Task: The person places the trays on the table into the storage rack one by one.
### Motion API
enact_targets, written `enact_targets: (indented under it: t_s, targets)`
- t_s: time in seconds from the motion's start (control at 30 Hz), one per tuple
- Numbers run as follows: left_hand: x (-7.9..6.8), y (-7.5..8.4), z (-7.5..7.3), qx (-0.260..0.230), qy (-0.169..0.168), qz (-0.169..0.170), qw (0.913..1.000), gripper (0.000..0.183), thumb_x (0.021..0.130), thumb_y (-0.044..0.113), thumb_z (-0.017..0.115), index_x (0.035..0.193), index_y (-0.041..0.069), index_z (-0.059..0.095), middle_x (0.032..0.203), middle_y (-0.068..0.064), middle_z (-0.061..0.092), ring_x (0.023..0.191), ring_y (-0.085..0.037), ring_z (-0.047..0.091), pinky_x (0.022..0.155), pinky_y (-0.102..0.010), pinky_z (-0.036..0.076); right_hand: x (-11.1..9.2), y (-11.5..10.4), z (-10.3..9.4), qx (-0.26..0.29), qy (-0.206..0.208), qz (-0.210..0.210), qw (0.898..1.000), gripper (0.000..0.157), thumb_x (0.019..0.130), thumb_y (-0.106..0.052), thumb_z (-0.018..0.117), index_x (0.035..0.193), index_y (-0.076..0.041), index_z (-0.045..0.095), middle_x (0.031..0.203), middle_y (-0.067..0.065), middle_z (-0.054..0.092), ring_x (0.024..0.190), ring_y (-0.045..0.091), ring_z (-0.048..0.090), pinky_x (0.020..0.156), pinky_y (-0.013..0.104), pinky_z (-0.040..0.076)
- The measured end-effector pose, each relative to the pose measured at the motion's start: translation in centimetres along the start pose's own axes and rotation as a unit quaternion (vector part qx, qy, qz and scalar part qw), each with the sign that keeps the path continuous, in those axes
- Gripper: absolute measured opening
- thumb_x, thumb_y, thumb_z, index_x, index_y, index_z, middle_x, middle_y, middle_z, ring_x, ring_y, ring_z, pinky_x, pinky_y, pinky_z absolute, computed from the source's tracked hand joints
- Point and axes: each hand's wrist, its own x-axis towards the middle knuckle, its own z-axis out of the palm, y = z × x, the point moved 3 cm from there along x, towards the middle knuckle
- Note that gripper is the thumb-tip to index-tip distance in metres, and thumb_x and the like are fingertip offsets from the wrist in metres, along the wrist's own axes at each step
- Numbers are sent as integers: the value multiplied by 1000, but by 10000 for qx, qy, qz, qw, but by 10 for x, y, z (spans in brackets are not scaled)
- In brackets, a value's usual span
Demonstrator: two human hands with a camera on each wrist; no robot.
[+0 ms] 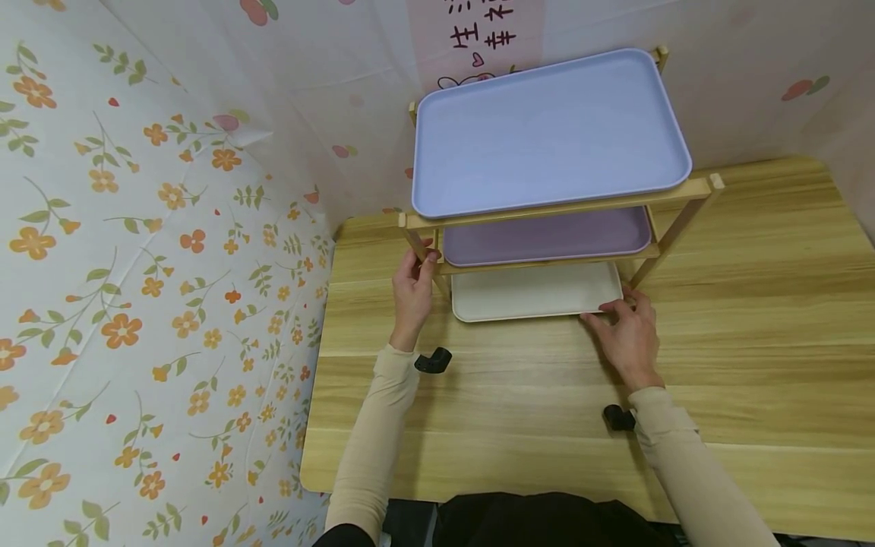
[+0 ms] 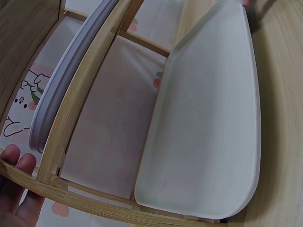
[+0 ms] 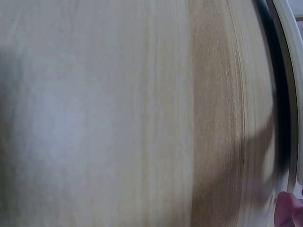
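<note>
A wooden three-tier rack holds a blue tray on top, a purple tray in the middle and a white tray at the bottom. My left hand grips the rack's left front post; in the left wrist view its fingers curl round the wooden side bar. At the front right corner of the white tray, my right hand holds the rim between thumb and fingers. Only a fingertip by the tray's edge shows in the right wrist view.
The rack stands on a wood-grain table, close to a patterned cloth at the back. Flowered cloth hangs along the table's left side. Black wrist devices sit beside both wrists, over the table.
</note>
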Motion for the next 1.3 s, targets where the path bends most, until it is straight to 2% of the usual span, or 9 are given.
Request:
enact_targets:
  t_s: [0.13,0.33,0.6,0.73,0.87,1.03,1.3]
  targets:
    - [-1,11,0,6,-32,-33,10000,29,99,3,51,122,-12,55,107,-33,62,102,-44,62,85,-27,51,3,1,1,-1,45,13,10000,35,78,-29,81,95,1,69,139,21,46,122,46,46,76,61,44]
    - [-3,32,0,121,-124,-45,9998,28,98,0,50,121,-16,53,107,-35,62,103,-47,61,84,-23,51,9,1,3,6,82,112,9999,36,78,-30,81,96,0,70,140,20,46,118,44,50,74,61,45]
    - [-3,31,0,59,-153,3,9999,29,98,1,50,122,-16,53,107,-36,61,103,-48,60,83,-19,49,16,1,8,148,144,244,9995,37,80,-32,80,96,0,69,139,19,46,118,44,51,78,59,45]
    - [-3,31,0,15,-150,14,9999,29,98,1,50,122,-16,53,107,-37,61,103,-49,60,83,-20,49,18,0,9,106,154,306,9994,38,80,-33,79,96,0,69,139,18,46,117,44,52,78,58,45]
    - [-3,31,0,46,-110,-8,9999,29,98,1,51,122,-15,53,106,-36,61,102,-48,61,83,-22,50,19,-1,10,26,113,338,9994,38,83,-35,76,99,-1,68,141,17,45,107,46,56,73,58,46]
    - [-3,31,0,-12,-117,-14,9999,29,99,1,50,122,-16,53,105,-36,61,103,-48,60,83,-18,48,23,-2,11,-52,124,288,9995,38,84,-35,76,100,-2,68,143,17,44,95,50,58,67,59,46]
    - [-4,32,1,-19,-114,63,9999,29,98,1,50,121,-17,53,104,-37,61,101,-50,59,82,-17,48,29,-1,15,-202,81,238,9995,40,86,-36,73,102,-1,69,145,18,45,102,51,57,70,62,47]
